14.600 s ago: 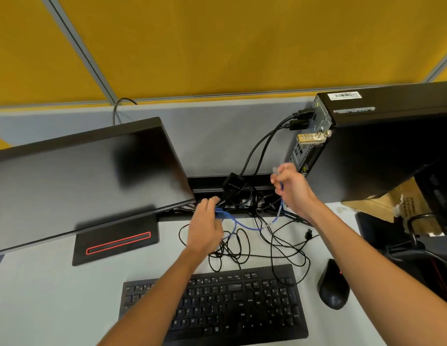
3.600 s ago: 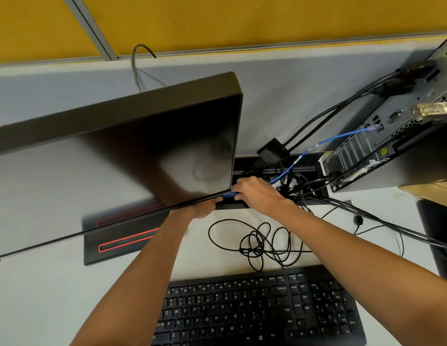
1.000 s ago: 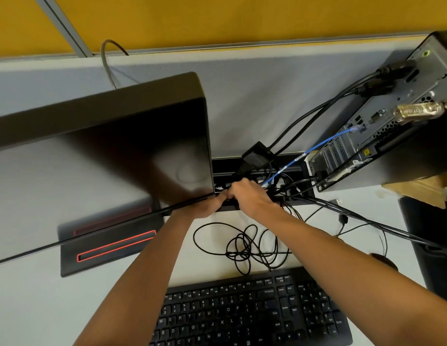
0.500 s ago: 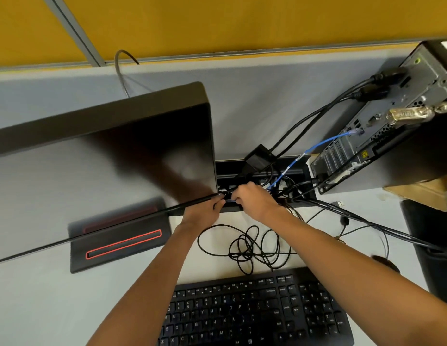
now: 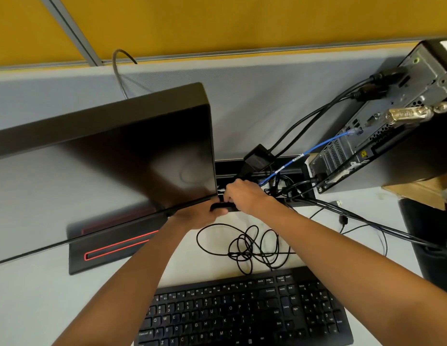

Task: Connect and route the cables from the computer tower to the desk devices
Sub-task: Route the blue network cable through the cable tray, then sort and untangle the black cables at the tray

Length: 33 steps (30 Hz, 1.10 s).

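In the head view, the thin blue network cable [image 5: 315, 149] is seen plugged into the back of the black computer tower [image 5: 382, 136], running down into the black recessed cable tray [image 5: 230, 166] at the desk's rear. The right hand [image 5: 245, 196] is curled at the tray's edge; what it grasps cannot be told (the fingers are hidden). The left hand [image 5: 197, 216] is tucked under the tilted black monitor [image 5: 105, 166], its grip likewise hidden. The cable is best fed gently, kept free of the tangled black cords [image 5: 247, 248].
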{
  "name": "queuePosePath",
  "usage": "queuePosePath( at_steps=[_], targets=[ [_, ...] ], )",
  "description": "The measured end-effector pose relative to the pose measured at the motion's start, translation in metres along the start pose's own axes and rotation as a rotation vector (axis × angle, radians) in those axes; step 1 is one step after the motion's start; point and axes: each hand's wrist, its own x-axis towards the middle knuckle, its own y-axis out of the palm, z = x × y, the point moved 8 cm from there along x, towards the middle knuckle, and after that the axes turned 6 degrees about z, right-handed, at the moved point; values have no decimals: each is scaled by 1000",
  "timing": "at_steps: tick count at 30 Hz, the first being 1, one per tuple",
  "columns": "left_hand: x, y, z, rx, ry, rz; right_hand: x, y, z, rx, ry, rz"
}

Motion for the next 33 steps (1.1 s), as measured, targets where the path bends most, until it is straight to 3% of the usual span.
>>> queuePosePath(
  at_steps=[9,16,19,21,25,29,33],
  targets=[
    [-3,0,1,-58,-94,-84,-29,-8,-7,-27,-151,-317],
    [-12,-10,11,60,-259,-247,-46,-12,-18,-71,-194,-426],
    [-17,-13,16,-55,-313,-301,-61,-11,-16,-69,-256,-486],
    [-20,-11,14,-111,-334,-287,-74,-3,-18,-68,-273,-458],
    [-29,-14,-4,-159,-336,-342,-94,29,-36,-24,-192,-212],
    [-39,-14,-19,-221,-316,-409,-122,42,-37,-127,-197,-229],
    [-47,-6,-49,-469,-156,-347,-136,75,-36,-197,-169,-39]
  ],
)
